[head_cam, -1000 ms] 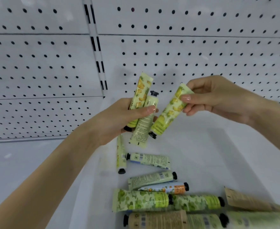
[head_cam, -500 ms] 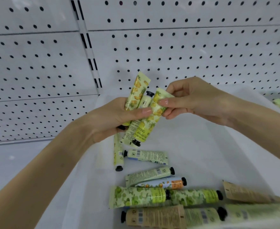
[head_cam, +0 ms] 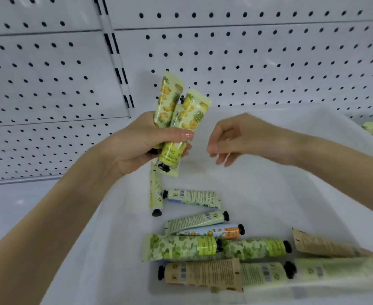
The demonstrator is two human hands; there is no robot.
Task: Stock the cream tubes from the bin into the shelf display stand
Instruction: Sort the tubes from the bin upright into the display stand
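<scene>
White pegboard shelving [head_cam: 247, 62] up top, white bin [head_cam: 269, 177] below, loose cream tubes [head_cam: 181, 249] at lower centre.
Mid-frame, left hand [head_cam: 137, 148] gripping pineapple tubes [head_cam: 188, 119]; right hand [head_cam: 247, 137] beside, relaxed and empty. Likely light, soft, slick: best pinched mid-body.

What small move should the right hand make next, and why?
Probably lower the right hand into the bin for another tube, perhaps the pale yellow tube below the left hand. It holds nothing, while the left hand grips pineapple tubes.
</scene>
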